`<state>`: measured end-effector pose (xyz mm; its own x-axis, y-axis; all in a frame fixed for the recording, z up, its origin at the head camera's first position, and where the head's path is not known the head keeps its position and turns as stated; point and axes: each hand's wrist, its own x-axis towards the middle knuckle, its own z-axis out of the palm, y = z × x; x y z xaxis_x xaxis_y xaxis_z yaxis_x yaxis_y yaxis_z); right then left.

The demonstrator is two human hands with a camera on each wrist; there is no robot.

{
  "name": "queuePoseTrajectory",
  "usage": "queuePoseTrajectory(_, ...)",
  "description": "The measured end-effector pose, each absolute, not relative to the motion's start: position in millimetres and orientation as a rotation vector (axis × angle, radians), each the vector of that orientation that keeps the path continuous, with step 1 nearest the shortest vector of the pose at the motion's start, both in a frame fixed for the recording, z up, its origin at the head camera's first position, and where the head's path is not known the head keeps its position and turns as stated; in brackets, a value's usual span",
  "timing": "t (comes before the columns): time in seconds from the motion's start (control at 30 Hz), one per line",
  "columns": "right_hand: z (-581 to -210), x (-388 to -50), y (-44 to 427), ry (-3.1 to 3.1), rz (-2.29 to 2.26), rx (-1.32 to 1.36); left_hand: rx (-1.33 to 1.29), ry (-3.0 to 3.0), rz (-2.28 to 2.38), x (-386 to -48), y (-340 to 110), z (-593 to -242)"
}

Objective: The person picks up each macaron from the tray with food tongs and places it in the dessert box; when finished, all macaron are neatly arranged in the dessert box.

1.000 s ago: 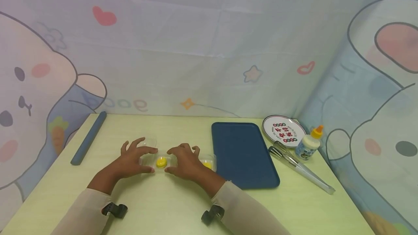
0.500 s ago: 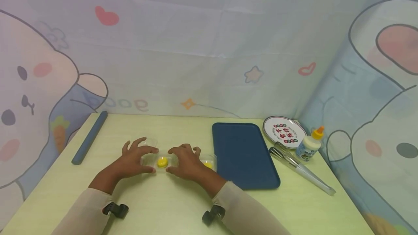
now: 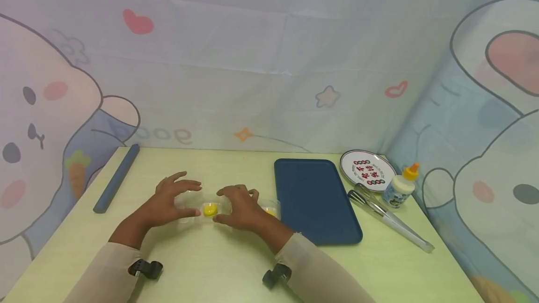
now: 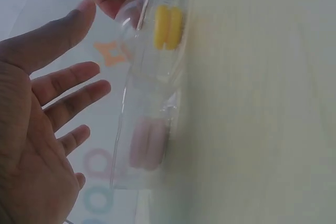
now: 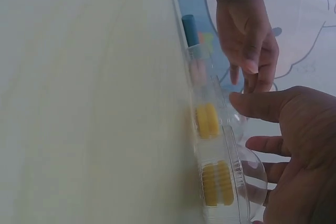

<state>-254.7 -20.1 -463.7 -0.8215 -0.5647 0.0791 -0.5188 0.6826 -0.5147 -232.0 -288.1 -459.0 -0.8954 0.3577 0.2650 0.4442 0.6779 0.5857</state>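
Observation:
Several clear plastic boxes with domed lids stand in a row on the table, holding macarons. A pink macaron (image 4: 149, 142) sits in the leftmost box (image 4: 121, 174); a yellow macaron (image 3: 210, 209) is in the middle one. My right hand (image 3: 242, 209) curves over that middle clear box, thumb on its near side and fingers on its far side. Another yellow macaron (image 5: 218, 183) lies in the box beneath my right wrist. My left hand (image 3: 170, 202) hovers around the leftmost box, fingers spread and apart from the plastic in the left wrist view. Exact right fingertip contact is partly hidden.
A dark blue tray (image 3: 316, 200) lies right of the boxes. Beyond it are a printed white plate (image 3: 366, 170), metal tongs (image 3: 396, 226) and a white bottle with an orange tip (image 3: 397, 190). A blue-grey roll (image 3: 115, 179) lies at the left edge.
My left hand has loosened from the boxes, its fingers lifting and shifting slightly left and away. My right hand has stayed around the middle box.

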Motion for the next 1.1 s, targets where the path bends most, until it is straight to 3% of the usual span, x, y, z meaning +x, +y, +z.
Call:
queuePoseTrajectory(0.4, -460.6, -262.0, -34.8, 2.754, -0.821, -0.896, -0.373, -2.809, -1.146, -240.4, -319.4, -465.3)
queuePoseTrajectory(1.1, -431.7, -287.8, -78.5, 2.704, -0.598, -0.78, -0.27, -2.918, -1.192, -244.0, -329.1, -476.6)
